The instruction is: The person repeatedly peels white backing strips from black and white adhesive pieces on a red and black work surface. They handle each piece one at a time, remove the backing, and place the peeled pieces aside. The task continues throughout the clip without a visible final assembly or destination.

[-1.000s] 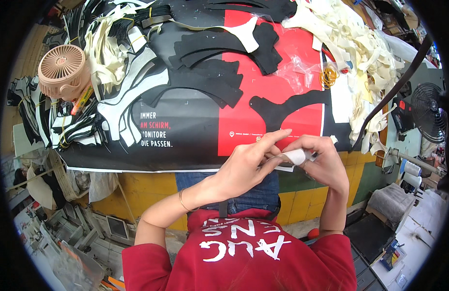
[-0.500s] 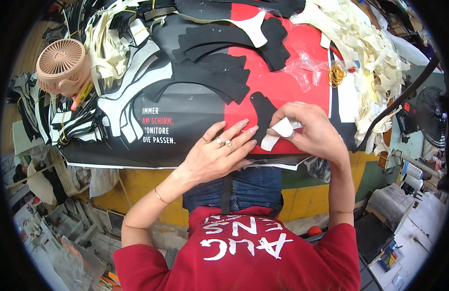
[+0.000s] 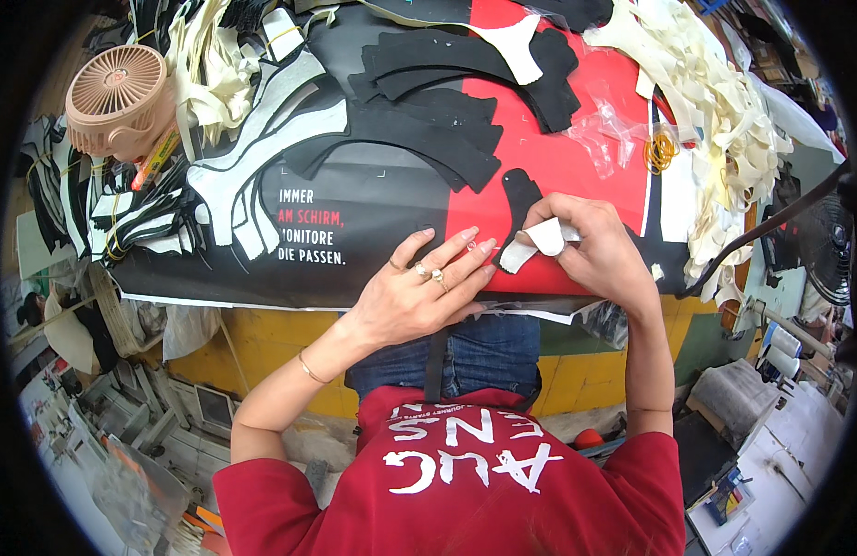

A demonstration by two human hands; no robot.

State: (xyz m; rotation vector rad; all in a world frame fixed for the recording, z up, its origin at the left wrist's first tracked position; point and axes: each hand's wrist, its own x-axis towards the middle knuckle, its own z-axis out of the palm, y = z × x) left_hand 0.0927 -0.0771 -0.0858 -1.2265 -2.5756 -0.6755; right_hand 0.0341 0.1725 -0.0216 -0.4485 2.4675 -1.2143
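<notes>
A small pink fan [image 3: 120,97] sits at ten o'clock on the surface [image 3: 373,208], with stacks of cut black pieces [image 3: 428,120] at twelve, seemingly waiting. The left hand [image 3: 419,292] lies flat, fingers spread, steadying the sheet. The right hand [image 3: 586,250] pinches a white strip [image 3: 535,243] against one black piece [image 3: 519,199] at centre; how far it is stuck down is hard to tell. Pale offcuts [image 3: 725,130] pile up at two o'clock.

I'm seeing a white strip [image 3: 538,243] against a black cut piece [image 3: 519,196], both on a red-and-black printed sheet [image 3: 577,153]. Black pieces [image 3: 428,139] are stacked beyond, cream offcuts [image 3: 725,120] right, a peach-pink fan [image 3: 118,97] left, and orange rubber bands [image 3: 661,148].
</notes>
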